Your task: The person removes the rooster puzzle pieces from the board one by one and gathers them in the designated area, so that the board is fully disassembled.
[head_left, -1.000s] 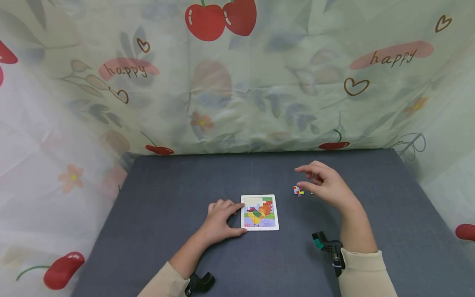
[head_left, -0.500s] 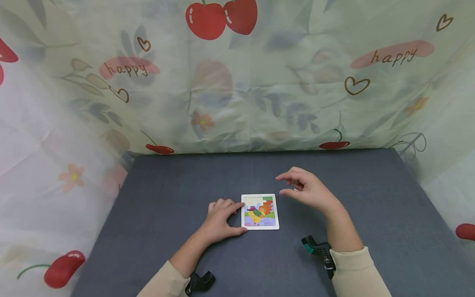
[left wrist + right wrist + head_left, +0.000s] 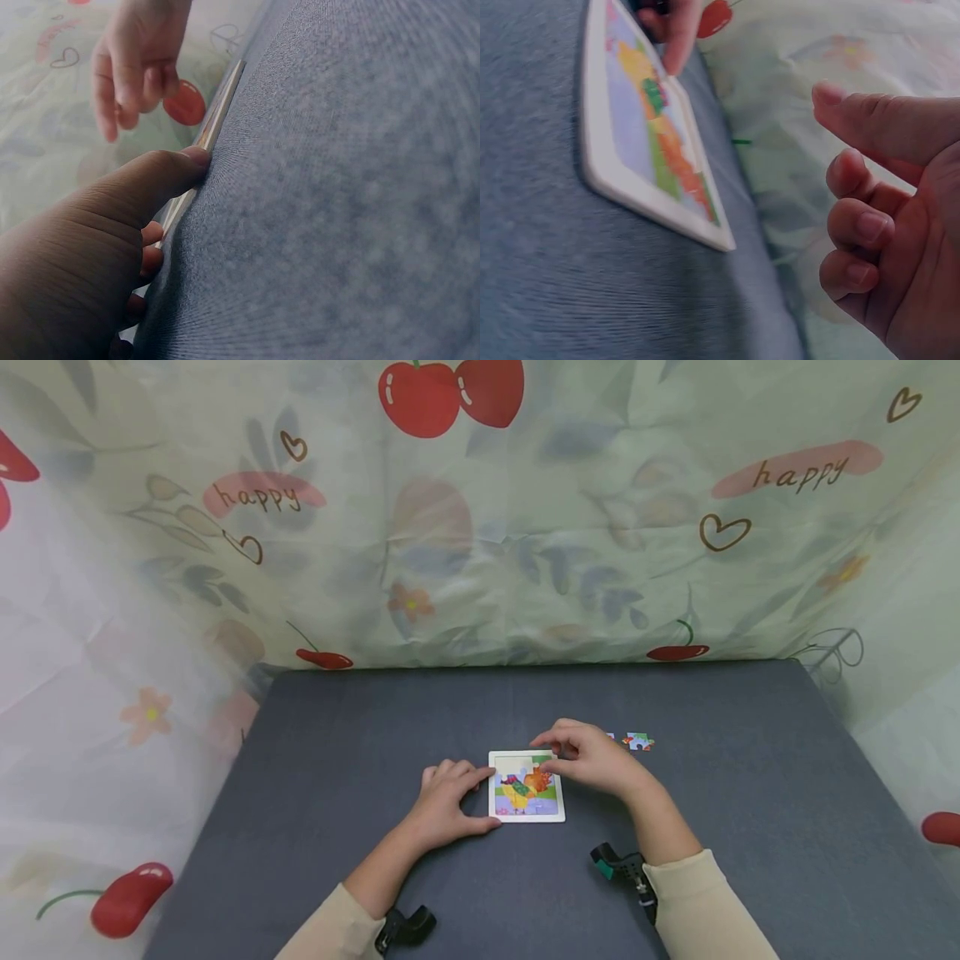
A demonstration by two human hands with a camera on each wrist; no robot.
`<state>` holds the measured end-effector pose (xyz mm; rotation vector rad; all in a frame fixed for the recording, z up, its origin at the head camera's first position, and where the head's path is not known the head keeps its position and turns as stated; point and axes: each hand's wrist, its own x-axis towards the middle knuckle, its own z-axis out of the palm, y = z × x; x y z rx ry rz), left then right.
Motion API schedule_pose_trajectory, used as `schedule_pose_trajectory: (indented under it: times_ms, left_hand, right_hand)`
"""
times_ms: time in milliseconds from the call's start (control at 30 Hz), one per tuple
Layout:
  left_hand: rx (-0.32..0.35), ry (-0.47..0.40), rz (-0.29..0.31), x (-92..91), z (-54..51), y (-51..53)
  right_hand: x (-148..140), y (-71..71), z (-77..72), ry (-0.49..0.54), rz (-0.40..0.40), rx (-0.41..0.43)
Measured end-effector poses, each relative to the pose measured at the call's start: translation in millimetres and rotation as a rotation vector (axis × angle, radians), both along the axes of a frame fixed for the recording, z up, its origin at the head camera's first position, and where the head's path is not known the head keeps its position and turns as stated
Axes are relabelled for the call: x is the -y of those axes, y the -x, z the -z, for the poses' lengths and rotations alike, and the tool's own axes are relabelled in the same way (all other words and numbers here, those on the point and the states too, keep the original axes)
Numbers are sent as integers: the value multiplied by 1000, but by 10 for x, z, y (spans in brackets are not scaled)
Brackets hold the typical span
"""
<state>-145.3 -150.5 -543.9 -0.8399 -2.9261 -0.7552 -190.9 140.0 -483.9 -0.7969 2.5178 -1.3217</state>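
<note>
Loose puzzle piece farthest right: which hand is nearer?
Right. The right hand is just left of the loose puzzle piece; the left hand is farther left, at the left edge of the puzzle frame.

I see matt, woven cloth over the tabletop (image 3: 360, 718), grainy and slightly rough. The puzzle frame (image 3: 592, 120) looks smooth and hard, though I can't tell wood from plastic, and its puzzle picture (image 3: 517, 795) looks flat and printed. The curtain (image 3: 480, 560) appears thin and creased, faintly shiny. Soft, matt cloth makes the left sleeve (image 3: 333, 927); the right wrist camera (image 3: 622, 866) looks like plastic.
</note>
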Motion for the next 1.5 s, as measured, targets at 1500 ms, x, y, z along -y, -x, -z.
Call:
schedule_pose_trajectory:
  times_ms: [1500]
  left_hand:
    - [15,13,-4,-10,-36,2]
  right_hand:
    - [75,101,369,-189,83,7]
